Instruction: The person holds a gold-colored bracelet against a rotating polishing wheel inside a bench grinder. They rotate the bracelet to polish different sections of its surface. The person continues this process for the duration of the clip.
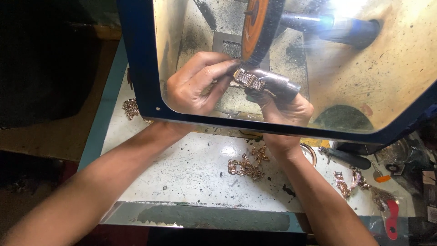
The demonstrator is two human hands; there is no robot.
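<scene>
Head view: at upper centre, behind the clear shield (387, 77), our left hand (193, 86) and right hand (284, 107) pinch a gold bracelet piece (249, 79) in their fingers, just below the polishing wheel (259, 27); loose chains (246, 167) lie on the worktop (191, 168).

The wheel (259, 27) is cut off by the top edge, and glare on the shield (364, 68) washes out the shaft behind it. The right hand (284, 107) hides the far end of the bracelet (249, 79), its fingertips dark and hard to tell apart. The chains (246, 167) on the table (191, 168) are too small and tangled to make out, and the clutter (400, 159) at the right edge is blurred.
</scene>
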